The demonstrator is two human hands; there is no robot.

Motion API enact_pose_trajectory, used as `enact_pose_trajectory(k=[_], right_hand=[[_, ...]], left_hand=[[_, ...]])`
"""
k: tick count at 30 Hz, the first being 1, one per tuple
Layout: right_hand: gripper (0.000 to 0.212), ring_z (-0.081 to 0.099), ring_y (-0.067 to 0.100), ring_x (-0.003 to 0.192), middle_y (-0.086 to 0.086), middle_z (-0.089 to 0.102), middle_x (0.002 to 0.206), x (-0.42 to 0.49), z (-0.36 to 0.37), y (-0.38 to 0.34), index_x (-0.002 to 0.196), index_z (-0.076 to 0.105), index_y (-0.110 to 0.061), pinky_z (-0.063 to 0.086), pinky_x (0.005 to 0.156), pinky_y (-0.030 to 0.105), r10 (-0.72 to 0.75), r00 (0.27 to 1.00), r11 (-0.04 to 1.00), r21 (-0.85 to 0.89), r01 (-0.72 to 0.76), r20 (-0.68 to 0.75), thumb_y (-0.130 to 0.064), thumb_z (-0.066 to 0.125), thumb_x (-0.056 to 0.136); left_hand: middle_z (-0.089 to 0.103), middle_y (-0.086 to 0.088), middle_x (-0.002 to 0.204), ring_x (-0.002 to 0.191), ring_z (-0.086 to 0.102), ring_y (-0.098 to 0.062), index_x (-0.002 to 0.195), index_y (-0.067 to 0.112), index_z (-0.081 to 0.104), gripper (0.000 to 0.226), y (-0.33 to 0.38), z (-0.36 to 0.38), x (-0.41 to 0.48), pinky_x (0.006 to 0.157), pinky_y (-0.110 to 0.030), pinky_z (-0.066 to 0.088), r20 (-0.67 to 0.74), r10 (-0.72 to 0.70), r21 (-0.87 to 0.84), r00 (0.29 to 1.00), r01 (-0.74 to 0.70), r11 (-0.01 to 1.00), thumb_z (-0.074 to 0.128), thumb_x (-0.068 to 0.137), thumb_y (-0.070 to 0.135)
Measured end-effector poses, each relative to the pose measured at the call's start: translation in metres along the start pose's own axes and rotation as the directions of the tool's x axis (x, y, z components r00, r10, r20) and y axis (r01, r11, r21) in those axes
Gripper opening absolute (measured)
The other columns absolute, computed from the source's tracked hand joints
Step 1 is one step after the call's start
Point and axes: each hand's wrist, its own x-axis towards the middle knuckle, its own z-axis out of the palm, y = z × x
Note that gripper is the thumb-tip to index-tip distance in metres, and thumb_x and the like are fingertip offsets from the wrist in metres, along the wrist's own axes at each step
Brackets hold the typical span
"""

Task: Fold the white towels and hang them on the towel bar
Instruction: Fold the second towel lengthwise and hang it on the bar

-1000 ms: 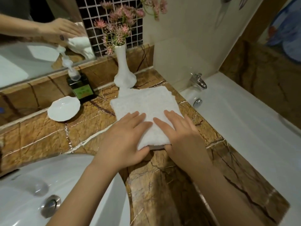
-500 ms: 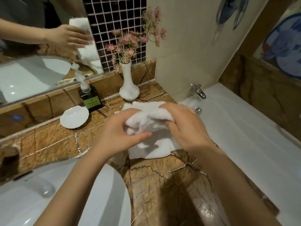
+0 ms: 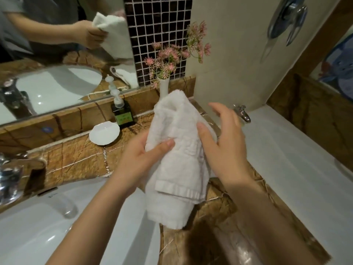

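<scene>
A folded white towel [image 3: 177,169] hangs lifted above the brown marble counter [image 3: 76,161], its hemmed edge drooping toward me. My left hand [image 3: 139,159] grips it from the left, thumb across the front. My right hand [image 3: 225,150] is at the towel's right side with its fingers spread and loose; only the thumb touches the cloth. The mirror [image 3: 47,73] reflects the towel and a hand. No towel bar shows in this view.
Behind the towel stand a white vase with pink flowers [image 3: 164,88], a soap dispenser [image 3: 122,113] and a white dish [image 3: 104,132]. The sink basin [image 3: 57,226] is at lower left, the bathtub [image 3: 286,159] with its tap [image 3: 242,113] on the right. A chrome fitting [image 3: 286,22] hangs on the wall.
The towel lay flat under both hands, then was gathered and lifted off the counter. Now my left hand holds it up and my right hand's fingers have let go.
</scene>
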Motion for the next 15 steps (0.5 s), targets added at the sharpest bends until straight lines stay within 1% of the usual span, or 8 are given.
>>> enact_pose_trajectory(k=[2,3,5,6,8,11,13,15], right_hand=[[0.063,0.037,-0.004,0.124,-0.022,0.038,0.137,-0.021,0.012,-0.020,0.136,0.034,-0.042,0.041,0.104,0.034,0.030,0.981,0.985,0.159,-0.061,0.190,-0.066,0.048,0.079],[0.076,0.037,-0.004,0.128,-0.023,0.037,0.141,-0.031,0.018,-0.033,0.139,0.029,-0.044,0.040,0.106,0.036,0.029,0.955,0.965,0.241,-0.103,0.294,-0.071,0.052,0.071],[0.095,0.042,-0.001,0.128,-0.019,0.043,0.139,-0.041,0.028,-0.057,0.140,0.026,-0.045,0.044,0.103,0.036,0.007,0.919,0.923,0.350,-0.158,0.395,-0.067,0.069,0.058],[0.097,0.047,-0.001,0.123,-0.019,0.049,0.134,-0.042,0.031,-0.066,0.138,0.030,-0.044,0.048,0.099,0.034,-0.004,0.913,0.905,0.390,-0.170,0.408,-0.061,0.077,0.054],[0.091,0.055,-0.004,0.113,-0.019,0.057,0.122,-0.041,0.035,-0.081,0.131,0.040,-0.039,0.052,0.092,0.030,-0.029,0.895,0.889,0.421,-0.181,0.445,-0.048,0.084,0.053],[0.067,0.063,-0.001,0.100,-0.013,0.066,0.111,-0.047,0.037,-0.097,0.120,0.054,-0.030,0.055,0.083,0.027,-0.033,0.826,0.888,0.395,-0.234,0.563,-0.029,0.085,0.060],[0.050,0.067,0.003,0.089,-0.009,0.070,0.100,-0.056,0.034,-0.102,0.110,0.061,-0.025,0.057,0.073,0.023,0.010,0.782,0.859,0.396,-0.326,0.623,-0.013,0.080,0.066],[0.038,0.068,0.012,0.087,-0.003,0.071,0.096,-0.066,0.029,-0.107,0.104,0.064,-0.018,0.058,0.071,0.027,0.033,0.771,0.871,0.359,-0.334,0.636,-0.001,0.071,0.071]], left_hand=[[0.074,0.006,0.099,0.089,0.071,-0.013,0.102,0.026,0.068,0.026,0.006,-0.006,-0.006,0.065,-0.022,0.056,-0.057,-0.022,-0.086,0.998,0.017,0.996,0.070,0.077,0.032],[0.074,0.003,0.100,0.091,0.071,-0.016,0.103,0.024,0.068,0.027,0.010,-0.011,-0.009,0.066,-0.023,0.056,-0.082,-0.019,-0.103,0.996,0.010,0.995,0.072,0.078,0.031],[0.073,-0.001,0.105,0.096,0.070,-0.020,0.111,0.020,0.066,0.032,0.019,-0.020,-0.016,0.072,-0.026,0.056,-0.102,0.004,-0.103,0.995,-0.015,0.995,0.068,0.082,0.033],[0.072,-0.002,0.107,0.098,0.069,-0.021,0.114,0.020,0.064,0.035,0.023,-0.024,-0.021,0.073,-0.026,0.056,-0.108,0.016,-0.110,0.994,-0.028,0.993,0.064,0.083,0.035],[0.072,-0.003,0.108,0.099,0.069,-0.021,0.116,0.021,0.063,0.035,0.031,-0.032,-0.033,0.074,-0.025,0.055,-0.132,0.040,-0.126,0.990,-0.056,0.990,0.061,0.084,0.037],[0.073,0.002,0.101,0.092,0.070,-0.016,0.109,0.026,0.064,0.029,0.039,-0.046,-0.057,0.068,-0.021,0.054,-0.173,0.069,-0.070,0.982,-0.082,0.994,0.061,0.084,0.039],[0.073,0.013,0.090,0.080,0.070,-0.006,0.100,0.032,0.064,0.030,0.045,-0.057,-0.077,0.058,-0.016,0.051,-0.230,0.056,-0.004,0.972,-0.058,0.998,0.064,0.076,0.050],[0.072,0.017,0.083,0.071,0.069,-0.003,0.090,0.037,0.067,0.035,0.050,-0.073,-0.102,0.052,-0.014,0.050,-0.280,0.016,0.013,0.960,-0.013,1.000,0.071,0.061,0.055]])
